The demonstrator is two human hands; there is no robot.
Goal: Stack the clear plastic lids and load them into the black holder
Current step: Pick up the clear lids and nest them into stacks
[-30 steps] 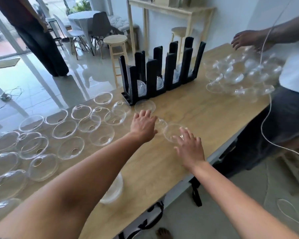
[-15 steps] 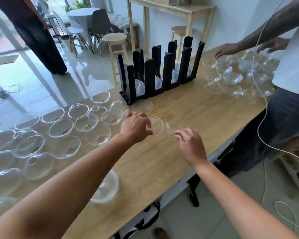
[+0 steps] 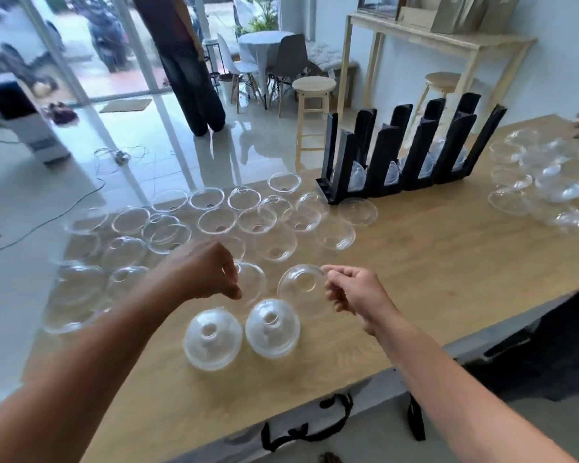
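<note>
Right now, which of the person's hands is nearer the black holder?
The right. The right hand, pinching a clear lid, is in front of the black holder near its left end; the left hand, pinching a second lid, sits further left and away.

**Wooden table: contents**

Light wooden table top (image 3: 432,279). Left and far left: spread of clear dome lids (image 3: 218,220), mostly rim up, some overlapping. Near edge: two lid stacks (image 3: 213,339), side by side, dome up, hole uppermost. Far side: black holder (image 3: 405,155), upright, lids in its slots. Far right: second lid cluster (image 3: 542,185).
</note>
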